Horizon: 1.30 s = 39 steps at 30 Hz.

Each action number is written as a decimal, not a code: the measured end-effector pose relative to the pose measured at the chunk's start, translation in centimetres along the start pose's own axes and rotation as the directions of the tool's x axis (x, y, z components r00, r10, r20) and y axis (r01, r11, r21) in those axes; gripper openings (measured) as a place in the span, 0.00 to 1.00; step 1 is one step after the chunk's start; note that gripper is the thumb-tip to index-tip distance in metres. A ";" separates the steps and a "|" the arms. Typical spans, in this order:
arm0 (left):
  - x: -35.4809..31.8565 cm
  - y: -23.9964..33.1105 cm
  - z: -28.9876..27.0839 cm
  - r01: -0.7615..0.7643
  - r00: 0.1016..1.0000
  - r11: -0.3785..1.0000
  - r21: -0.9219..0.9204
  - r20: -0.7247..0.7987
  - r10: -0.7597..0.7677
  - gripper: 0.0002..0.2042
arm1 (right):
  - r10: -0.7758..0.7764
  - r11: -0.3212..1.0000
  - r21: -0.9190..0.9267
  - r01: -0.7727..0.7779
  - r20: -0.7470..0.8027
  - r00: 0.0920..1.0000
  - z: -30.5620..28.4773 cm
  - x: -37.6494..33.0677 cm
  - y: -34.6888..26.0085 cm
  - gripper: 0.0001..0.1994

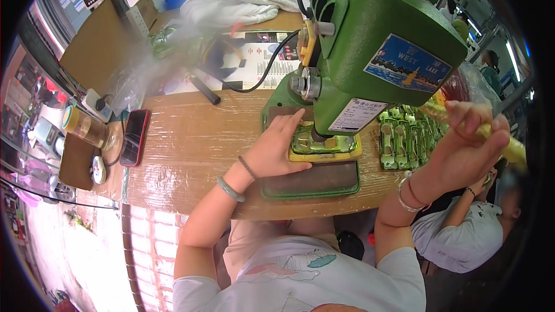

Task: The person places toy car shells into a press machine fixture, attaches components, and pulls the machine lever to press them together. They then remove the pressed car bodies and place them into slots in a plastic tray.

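Note:
A green bench drill press [352,29] stands in front of me. Under its spindle lies a shiny green part [332,143], seated in a yellow fixture block [352,156] on the machine's base. My left hand [269,149] grips the left side of this block, fingers at its far edge and thumb along the near edge. Out to the right, my right hand [471,141] is closed around a lever handle [516,151] wrapped in yellow. The spindle's lower end sits over the part; whether it touches cannot be made out.
Rows of similar green parts [402,144] lie right of the press. On the left are a red-edged phone [134,137], a jar [87,127] and a power strip [97,106]. A dark-handled tool [205,89] and white cloth [243,1] lie farther back. Another person [462,234] sits at right.

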State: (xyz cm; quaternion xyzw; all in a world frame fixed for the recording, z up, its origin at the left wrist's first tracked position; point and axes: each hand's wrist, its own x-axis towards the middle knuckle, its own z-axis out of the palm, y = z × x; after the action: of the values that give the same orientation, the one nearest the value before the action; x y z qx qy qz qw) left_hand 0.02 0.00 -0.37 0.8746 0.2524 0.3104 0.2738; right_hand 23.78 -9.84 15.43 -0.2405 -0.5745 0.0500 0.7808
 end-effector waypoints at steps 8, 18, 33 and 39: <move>-0.1 0.1 0.1 -0.028 0.998 0.999 0.016 -0.054 0.028 0.47 | -0.149 0.989 -0.002 0.149 -0.064 0.987 -0.1 -5.2 0.1 0.17; -0.5 0.3 0.3 -0.015 1.000 0.998 0.055 -0.018 0.016 0.41 | 0.004 0.994 -0.113 -0.005 -0.016 1.000 0.7 -2.7 0.7 0.19; 0.1 0.5 -1.2 0.041 0.998 0.994 0.098 0.053 -0.046 0.39 | 0.088 0.996 -0.023 -0.089 -0.057 0.995 2.0 2.8 -0.1 0.12; -0.7 0.7 -2.0 0.047 0.999 0.994 0.096 0.007 -0.048 0.38 | 0.080 0.993 0.091 -0.077 -0.032 0.996 2.0 1.7 0.5 0.15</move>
State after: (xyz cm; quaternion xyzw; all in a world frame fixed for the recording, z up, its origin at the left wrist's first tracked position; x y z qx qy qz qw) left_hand -1.60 -0.32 1.08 0.8820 0.2862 0.2872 0.2401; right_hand 22.67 -8.13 17.16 -0.2286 -0.5479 0.1019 0.7983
